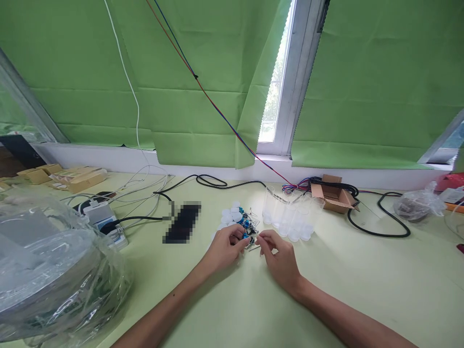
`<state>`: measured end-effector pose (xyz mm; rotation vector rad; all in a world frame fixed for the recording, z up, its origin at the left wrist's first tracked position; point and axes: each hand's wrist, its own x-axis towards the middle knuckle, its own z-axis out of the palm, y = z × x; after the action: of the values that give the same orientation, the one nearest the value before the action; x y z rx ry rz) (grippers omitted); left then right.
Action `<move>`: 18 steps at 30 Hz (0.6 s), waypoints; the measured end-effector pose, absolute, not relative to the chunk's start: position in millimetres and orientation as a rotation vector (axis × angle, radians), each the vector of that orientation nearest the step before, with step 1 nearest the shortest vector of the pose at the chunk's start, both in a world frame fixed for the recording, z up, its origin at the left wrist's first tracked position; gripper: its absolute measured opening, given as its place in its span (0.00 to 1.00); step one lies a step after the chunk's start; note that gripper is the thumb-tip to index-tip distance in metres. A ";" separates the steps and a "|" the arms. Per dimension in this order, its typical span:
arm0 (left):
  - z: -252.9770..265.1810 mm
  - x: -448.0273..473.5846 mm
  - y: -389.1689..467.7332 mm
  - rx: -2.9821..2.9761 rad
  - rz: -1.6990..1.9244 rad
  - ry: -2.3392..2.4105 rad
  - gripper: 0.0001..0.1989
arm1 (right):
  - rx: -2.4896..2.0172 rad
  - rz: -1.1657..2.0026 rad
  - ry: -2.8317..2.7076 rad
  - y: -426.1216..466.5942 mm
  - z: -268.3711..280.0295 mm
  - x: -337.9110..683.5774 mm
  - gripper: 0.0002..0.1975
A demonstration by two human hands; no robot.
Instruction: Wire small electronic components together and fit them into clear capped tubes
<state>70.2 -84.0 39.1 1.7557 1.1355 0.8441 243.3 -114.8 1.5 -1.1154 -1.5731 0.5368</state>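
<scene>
My left hand (226,246) pinches a small blue electronic component (245,236) between thumb and fingers. Right beside it, the fingertips of my right hand (278,253) are pressed together near the component's thin metal leads. Whether they grip a lead is too small to make out. Just behind my hands lies a loose pile of blue components with wire leads (248,220). White round caps (228,216) are spread along the pile's left side. Clear plastic tubes (286,217) lie in a row behind my right hand.
A large plastic-wrapped spool (54,270) fills the left front. A power strip (105,220) and a dark pixelated rectangle (182,224) are left of my hands. A small cardboard box (333,195), a black cable (391,236) and a plastic bag (418,203) stand to the right.
</scene>
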 end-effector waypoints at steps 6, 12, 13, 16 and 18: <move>40.2 72.1 -84.3 1.857 0.923 1.229 0.12 | -1.124 0.550 -1.539 -114.2 -1.4 243.3 0.10; 40.5 69.7 -84.1 1.813 0.996 1.274 0.12 | -1.137 0.587 -1.558 -111.1 -4.3 243.0 0.11; 40.6 69.1 -83.3 1.796 1.008 1.278 0.12 | -1.149 0.571 -1.577 -110.7 -4.8 243.2 0.11; 41.1 68.0 -80.3 1.735 1.056 1.277 0.13 | -1.203 0.507 -1.706 -110.1 -6.3 244.0 0.10; 41.3 68.1 -78.7 1.664 1.081 1.242 0.14 | -1.242 0.465 -1.830 -110.1 -7.0 244.4 0.09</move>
<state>68.1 -78.7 41.3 1.6637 1.2420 1.0809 244.4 -110.1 -7.0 -1.2418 -1.8302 0.4648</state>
